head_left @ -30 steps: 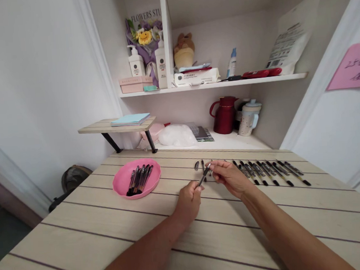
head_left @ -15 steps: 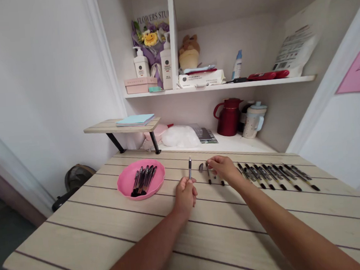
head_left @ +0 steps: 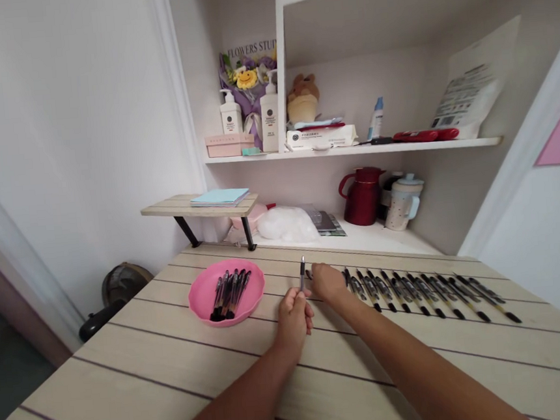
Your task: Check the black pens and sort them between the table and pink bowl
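My left hand (head_left: 294, 316) is closed around an uncapped pen (head_left: 302, 272), holding it upright with the tip pointing up. Close beside it, my right hand (head_left: 327, 281) is closed, its fingertips at a small dark pen cap (head_left: 308, 274) just right of the pen; the fingers partly hide it. Right of this hand, a row of black pens (head_left: 409, 290) lies on the wooden table, with loose caps beside them. To the left, a pink scalloped plate (head_left: 197, 302) carries a bunch of capped pens (head_left: 231, 293).
A small raised stand (head_left: 172, 206) with blue paper pads (head_left: 220, 197) is at the table's back left. Behind the table are a white plastic bag (head_left: 288, 224), a red jug (head_left: 363, 196) and a pale cup (head_left: 404, 204). Above runs a shelf (head_left: 377, 150) with bottles and boxes.
My right hand has moved left from the pens to the pen cap, near my left hand. My left hand still holds the pen upright. The whole view has shifted, with things now lower.
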### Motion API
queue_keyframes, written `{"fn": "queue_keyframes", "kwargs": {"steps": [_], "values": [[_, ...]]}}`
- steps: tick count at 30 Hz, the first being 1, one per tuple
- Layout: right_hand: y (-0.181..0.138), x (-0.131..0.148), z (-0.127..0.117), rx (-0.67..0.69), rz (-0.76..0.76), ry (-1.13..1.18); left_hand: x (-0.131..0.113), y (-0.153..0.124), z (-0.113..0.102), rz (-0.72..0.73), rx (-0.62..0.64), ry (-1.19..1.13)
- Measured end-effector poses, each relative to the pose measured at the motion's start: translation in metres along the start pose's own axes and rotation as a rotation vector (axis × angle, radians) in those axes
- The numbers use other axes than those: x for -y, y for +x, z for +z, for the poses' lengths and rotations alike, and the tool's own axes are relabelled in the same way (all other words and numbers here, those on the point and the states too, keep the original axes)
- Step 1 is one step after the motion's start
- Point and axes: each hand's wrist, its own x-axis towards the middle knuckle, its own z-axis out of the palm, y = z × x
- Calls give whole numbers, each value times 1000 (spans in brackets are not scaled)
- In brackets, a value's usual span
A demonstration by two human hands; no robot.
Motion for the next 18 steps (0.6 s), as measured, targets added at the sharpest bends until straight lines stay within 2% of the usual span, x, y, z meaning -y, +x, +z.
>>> {"fn": "queue_keyframes", "kwargs": {"steps": [6,10,12,18], "values": [[-27,-27,-41,14,-8,242,3,0,0,48,89,129],[-42,-34,-69,-109,40,806,4,-4,1,94,151,241],[-45,-30,-79,-156,43,978,3,-6,1,111,184,293],[-44,-15,-85,-163,-15,1007,-2,-12,3,124,250,411]]}}
